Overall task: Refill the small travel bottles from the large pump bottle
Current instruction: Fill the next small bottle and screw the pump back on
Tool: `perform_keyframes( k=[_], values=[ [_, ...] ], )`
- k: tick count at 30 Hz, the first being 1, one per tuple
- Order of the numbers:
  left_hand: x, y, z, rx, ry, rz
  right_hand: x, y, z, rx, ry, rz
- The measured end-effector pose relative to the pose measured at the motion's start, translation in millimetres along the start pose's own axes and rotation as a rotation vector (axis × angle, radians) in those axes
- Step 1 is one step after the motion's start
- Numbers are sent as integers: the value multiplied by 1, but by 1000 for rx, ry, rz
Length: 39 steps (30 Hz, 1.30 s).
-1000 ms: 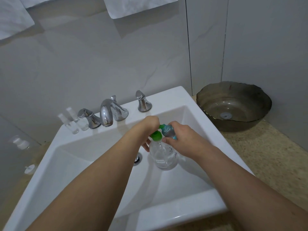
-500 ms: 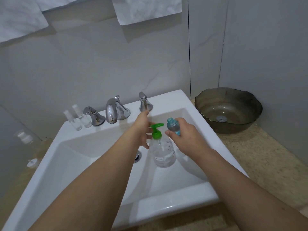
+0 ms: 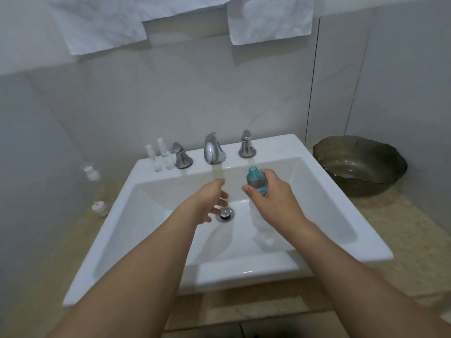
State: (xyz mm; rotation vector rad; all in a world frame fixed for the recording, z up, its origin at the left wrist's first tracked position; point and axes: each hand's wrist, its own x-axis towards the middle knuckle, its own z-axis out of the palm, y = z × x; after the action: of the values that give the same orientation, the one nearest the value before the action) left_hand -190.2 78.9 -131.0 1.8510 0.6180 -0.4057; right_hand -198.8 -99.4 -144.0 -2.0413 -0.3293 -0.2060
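Gripping teal bottle (image 3: 256, 181), right fingers (image 3: 246, 189) around it

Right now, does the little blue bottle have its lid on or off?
Off. The little blue bottle, gripped upright by the right hand over the sink, shows a bare open neck with no cap on it.

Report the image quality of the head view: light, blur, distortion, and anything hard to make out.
Head view: soft, dim, even light with faint shadows of the arms in the sink; wide-angle bending curves the wall joints; the clear bottle under the right hand is smeared and barely readable; the small blue bottle is fairly sharp; the left hand is slightly soft.
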Motion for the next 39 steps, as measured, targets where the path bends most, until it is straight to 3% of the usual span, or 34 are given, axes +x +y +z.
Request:
perform_keyframes(
  k=[11,19,29,39],
  values=[
    [-38,-41,-125,74,332,294,-23,-69,109,144,-105,-7],
    [-46,-90,-202,41,484,362,-25,-111,188,170,-194,-33],
    [-25,-159,-277,73,619,215,-19,-132,265,224,-267,-40],
    [30,-176,-273,184,765,55,7,-115,286,326,-273,9]
  ],
)
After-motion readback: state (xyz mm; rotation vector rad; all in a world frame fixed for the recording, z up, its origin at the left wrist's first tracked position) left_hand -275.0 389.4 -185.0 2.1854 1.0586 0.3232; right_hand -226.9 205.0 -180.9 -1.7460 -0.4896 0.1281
